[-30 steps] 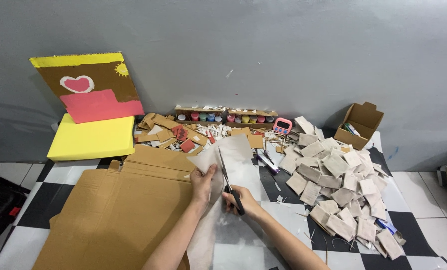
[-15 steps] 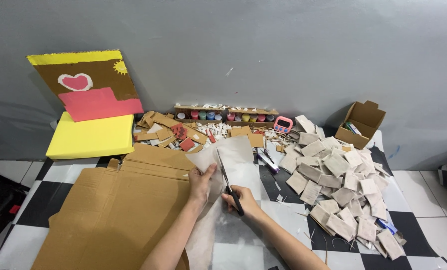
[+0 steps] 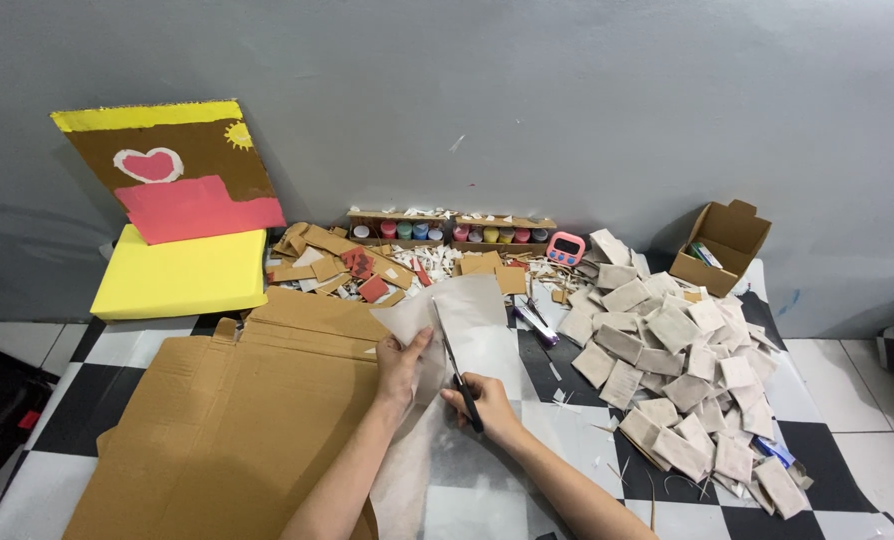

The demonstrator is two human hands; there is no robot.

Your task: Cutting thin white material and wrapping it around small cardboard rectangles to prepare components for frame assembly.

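While the scissors (image 3: pixel 454 375) run up the pale sheet (image 3: pixel 475 330), a cut is under way.

As the right hand (image 3: pixel 482 402) grips the black scissor handles, blades pointing away along the sheet's middle, the left hand (image 3: pixel 399 362) pinches the sheet's left part, thumb on top, just above the flattened cardboard (image 3: pixel 237 420). The sheet lies on the checkered surface (image 3: pixel 577 440), with a heap of cut squares (image 3: pixel 682 370) to the right. Judged from this, the next snip needs the sheet held taut and the blades kept in line.
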